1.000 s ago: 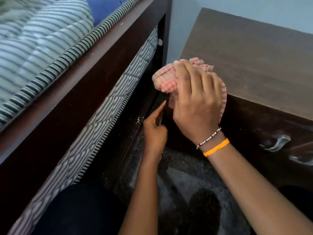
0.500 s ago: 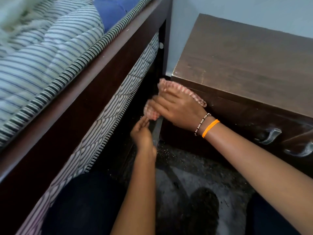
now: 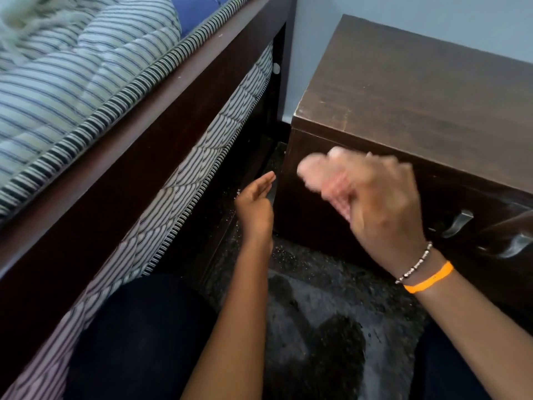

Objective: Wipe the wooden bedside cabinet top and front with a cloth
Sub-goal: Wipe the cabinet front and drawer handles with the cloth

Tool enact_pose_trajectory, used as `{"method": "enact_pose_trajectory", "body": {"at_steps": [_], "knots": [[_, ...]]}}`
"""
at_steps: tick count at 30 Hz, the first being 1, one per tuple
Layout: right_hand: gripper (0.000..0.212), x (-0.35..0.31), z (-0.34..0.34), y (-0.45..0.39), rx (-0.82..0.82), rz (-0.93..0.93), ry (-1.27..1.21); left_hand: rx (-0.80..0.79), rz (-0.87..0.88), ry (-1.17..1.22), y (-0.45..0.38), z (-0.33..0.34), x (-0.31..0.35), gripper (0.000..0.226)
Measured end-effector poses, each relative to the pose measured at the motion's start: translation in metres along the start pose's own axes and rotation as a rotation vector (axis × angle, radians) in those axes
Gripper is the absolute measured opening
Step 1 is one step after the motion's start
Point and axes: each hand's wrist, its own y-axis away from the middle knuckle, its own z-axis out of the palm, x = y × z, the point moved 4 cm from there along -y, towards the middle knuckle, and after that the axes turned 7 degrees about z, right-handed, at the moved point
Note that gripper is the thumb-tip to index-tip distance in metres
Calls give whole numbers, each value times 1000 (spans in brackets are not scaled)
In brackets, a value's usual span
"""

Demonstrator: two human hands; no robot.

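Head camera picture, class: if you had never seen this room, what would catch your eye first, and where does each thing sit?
First, the blurred right hand gripping a pink checked cloth against the upper front of the dark wooden cabinet, on the right. Next, the left hand, fingers straight, beside the cabinet's left edge, in the gap toward the bed. The striped mattress fills the upper left.

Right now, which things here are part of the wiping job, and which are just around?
Part of the job:
- pink checked cloth, blurred, gripped by the right hand
- wooden bedside cabinet
- left hand, fingers straight, by the cabinet's left corner

Just around:
- striped mattress
- dark bed frame
- metal cabinet handles
- speckled floor
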Motion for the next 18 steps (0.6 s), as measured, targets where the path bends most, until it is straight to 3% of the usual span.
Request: {"method": "enact_pose_trajectory", "body": {"at_steps": [4,8,10,13,18], "knots": [[29,-10,-16,-58,44,283,45,-37,0,-24,3,2,4,68],[24,12,5,-90,-182,526,222,-91,-10,-41,4,4,7,71],[25,14,18,-102,-254,602,103,-93,-3,-33,6,6,9,70],[25,-7,40,-115,-277,464,-55,-77,8,-29,5,6,7,69],[18,-32,61,-77,-372,78,-22,64,-45,99,-4,-6,-1,50]]}}
